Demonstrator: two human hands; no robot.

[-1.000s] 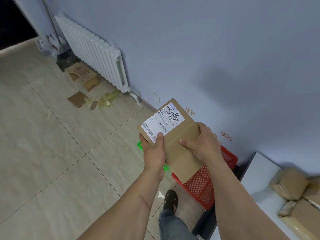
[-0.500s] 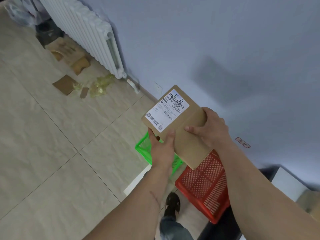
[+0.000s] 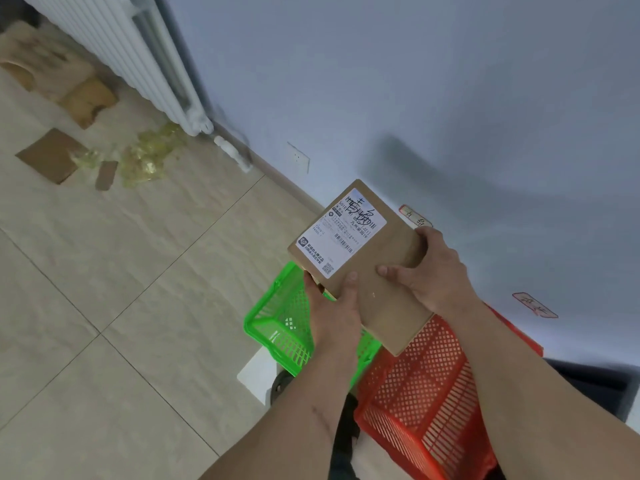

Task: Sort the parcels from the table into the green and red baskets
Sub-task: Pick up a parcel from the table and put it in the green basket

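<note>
Both hands — left hand (image 3: 337,308), right hand (image 3: 433,271) — gripping a labelled cardboard parcel (image 3: 360,261) above green basket (image 3: 277,327) and red basket (image 3: 426,393).

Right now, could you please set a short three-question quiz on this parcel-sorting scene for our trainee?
1. True or false: the left hand and the right hand both hold the cardboard parcel.
2. Which basket lies nearer the radiator: A) the green basket or B) the red basket?
3. Fill in: the white shipping label faces ____.

Key: 1 true; 2 A; 3 up, toward the camera.
</note>
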